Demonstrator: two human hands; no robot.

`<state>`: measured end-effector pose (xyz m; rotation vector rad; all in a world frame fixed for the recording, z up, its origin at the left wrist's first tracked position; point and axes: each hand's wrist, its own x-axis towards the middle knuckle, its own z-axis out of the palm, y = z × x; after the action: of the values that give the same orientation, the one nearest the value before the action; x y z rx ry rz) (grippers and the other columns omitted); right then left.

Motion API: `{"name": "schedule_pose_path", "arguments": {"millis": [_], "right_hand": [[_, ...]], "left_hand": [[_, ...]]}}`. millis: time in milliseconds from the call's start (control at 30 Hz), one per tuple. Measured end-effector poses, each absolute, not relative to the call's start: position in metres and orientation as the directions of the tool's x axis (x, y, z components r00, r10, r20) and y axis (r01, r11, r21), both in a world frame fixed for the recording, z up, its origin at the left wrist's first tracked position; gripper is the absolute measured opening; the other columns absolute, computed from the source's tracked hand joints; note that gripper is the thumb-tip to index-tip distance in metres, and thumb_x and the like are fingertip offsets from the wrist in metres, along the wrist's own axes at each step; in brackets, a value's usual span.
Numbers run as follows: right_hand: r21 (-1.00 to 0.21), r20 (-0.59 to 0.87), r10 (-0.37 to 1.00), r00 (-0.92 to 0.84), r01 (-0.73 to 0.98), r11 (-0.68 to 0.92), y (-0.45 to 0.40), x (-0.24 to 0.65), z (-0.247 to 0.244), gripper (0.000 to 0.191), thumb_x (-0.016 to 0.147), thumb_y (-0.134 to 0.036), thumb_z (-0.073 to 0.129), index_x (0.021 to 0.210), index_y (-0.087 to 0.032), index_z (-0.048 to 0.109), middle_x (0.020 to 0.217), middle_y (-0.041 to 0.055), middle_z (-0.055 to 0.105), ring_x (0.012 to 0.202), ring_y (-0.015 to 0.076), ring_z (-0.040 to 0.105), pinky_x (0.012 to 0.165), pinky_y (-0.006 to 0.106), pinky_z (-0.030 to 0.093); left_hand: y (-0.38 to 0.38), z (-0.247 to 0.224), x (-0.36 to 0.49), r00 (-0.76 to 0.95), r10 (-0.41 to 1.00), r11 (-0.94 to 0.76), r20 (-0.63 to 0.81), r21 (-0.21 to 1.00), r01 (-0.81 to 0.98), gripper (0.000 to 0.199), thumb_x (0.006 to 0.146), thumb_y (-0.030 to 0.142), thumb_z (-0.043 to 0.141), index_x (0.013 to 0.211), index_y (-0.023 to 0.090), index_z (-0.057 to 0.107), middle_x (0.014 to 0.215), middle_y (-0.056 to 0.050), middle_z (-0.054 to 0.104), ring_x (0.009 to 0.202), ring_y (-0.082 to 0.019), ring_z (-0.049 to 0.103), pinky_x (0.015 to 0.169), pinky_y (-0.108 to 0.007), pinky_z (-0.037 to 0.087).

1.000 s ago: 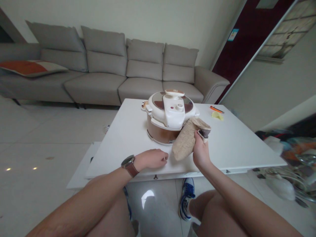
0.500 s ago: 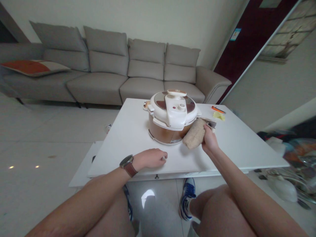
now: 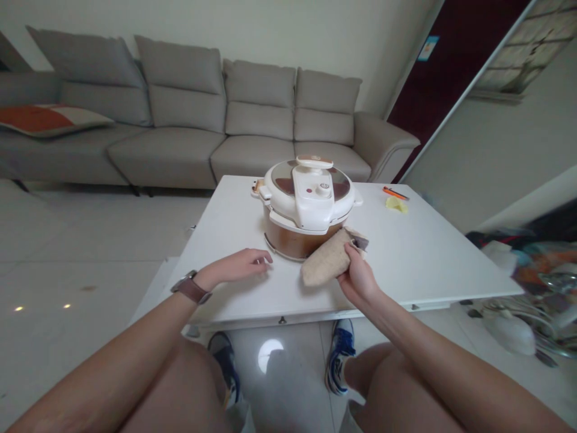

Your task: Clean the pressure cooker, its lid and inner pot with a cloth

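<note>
A white and brown electric pressure cooker [image 3: 311,201] stands on the white table [image 3: 406,258], its lid on. My right hand [image 3: 358,273] grips a folded beige cloth [image 3: 327,257] in front of the cooker's lower right side; whether cloth and cooker touch, I cannot tell. The grey underside of the cloth shows at its upper end. My left hand [image 3: 243,264] is over the table, left of the cooker's base, holding nothing, its fingers apart and loosely bent. A watch with a brown strap is on the left wrist.
At the table's far right lie an orange box cutter [image 3: 395,193] and a crumpled yellow piece [image 3: 396,205]. A grey sofa [image 3: 256,144] stands behind the table. Kitchenware and cables [image 3: 518,331] are on the floor at the right. My legs are at the table's front edge.
My right hand has drawn the cloth left and toward me, along the cooker's front. The left hand has moved left and its fingers have loosened. The view has shifted slightly.
</note>
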<state>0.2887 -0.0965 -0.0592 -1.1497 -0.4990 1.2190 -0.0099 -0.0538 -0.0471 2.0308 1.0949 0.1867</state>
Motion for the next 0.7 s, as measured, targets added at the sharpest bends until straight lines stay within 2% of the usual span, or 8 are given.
{"name": "schedule_pose_path", "arguments": {"millis": [167, 300, 433, 600, 700], "right_hand": [[-0.818, -0.321, 0.938, 0.129, -0.537, -0.207, -0.102, 0.283, -0.049, 0.019, 0.089, -0.033, 0.066, 0.107, -0.026, 0.068, 0.101, 0.0027, 0.081, 0.092, 0.0223, 0.078, 0.087, 0.04, 0.066], [-0.817, -0.268, 0.963, 0.01, -0.532, -0.222, -0.096, 0.282, -0.031, 0.021, 0.091, -0.034, 0.059, 0.105, -0.024, 0.072, 0.105, 0.0054, 0.081, 0.102, 0.0244, 0.078, 0.097, 0.044, 0.064], [-0.803, -0.256, 0.966, -0.031, -0.55, -0.231, -0.097, 0.276, -0.021, 0.021, 0.093, -0.033, 0.056, 0.102, -0.024, 0.073, 0.1, 0.006, 0.081, 0.106, 0.0255, 0.077, 0.1, 0.045, 0.062], [-0.694, -0.401, 0.915, -0.049, -0.636, -0.338, -0.108, 0.256, -0.029, 0.018, 0.097, -0.025, 0.056, 0.101, -0.02, 0.073, 0.097, 0.0055, 0.082, 0.1, 0.0215, 0.077, 0.099, 0.036, 0.06], [-0.675, -0.469, 0.883, -0.022, -0.636, -0.374, -0.108, 0.249, -0.04, 0.019, 0.099, -0.023, 0.055, 0.097, -0.018, 0.073, 0.094, 0.0058, 0.082, 0.094, 0.02, 0.077, 0.097, 0.034, 0.06]], "left_hand": [[-0.045, -0.052, -0.032, 0.519, 0.827, -0.199, -0.218, 0.749, 0.632, 0.036, 0.092, 0.04, 0.051, 0.112, 0.016, 0.066, 0.102, -0.008, 0.078, 0.094, -0.022, 0.073, 0.093, -0.034, 0.052], [-0.043, -0.051, -0.033, 0.488, 0.853, -0.187, -0.187, 0.762, 0.62, 0.035, 0.091, 0.042, 0.049, 0.106, 0.015, 0.067, 0.099, -0.008, 0.076, 0.088, -0.022, 0.073, 0.088, -0.033, 0.054], [-0.042, -0.054, -0.03, 0.516, 0.842, -0.217, -0.159, 0.777, 0.592, 0.03, 0.09, 0.04, 0.05, 0.1, 0.017, 0.067, 0.095, -0.006, 0.075, 0.087, -0.022, 0.072, 0.086, -0.032, 0.054], [-0.037, -0.064, -0.032, 0.5, 0.85, -0.198, -0.166, 0.779, 0.595, 0.033, 0.089, 0.042, 0.052, 0.105, 0.018, 0.067, 0.095, -0.007, 0.076, 0.085, -0.023, 0.075, 0.085, -0.035, 0.055], [-0.035, -0.064, -0.033, 0.462, 0.873, -0.178, -0.158, 0.777, 0.603, 0.035, 0.087, 0.044, 0.053, 0.104, 0.017, 0.068, 0.094, -0.008, 0.077, 0.085, -0.025, 0.075, 0.084, -0.037, 0.056]]}}
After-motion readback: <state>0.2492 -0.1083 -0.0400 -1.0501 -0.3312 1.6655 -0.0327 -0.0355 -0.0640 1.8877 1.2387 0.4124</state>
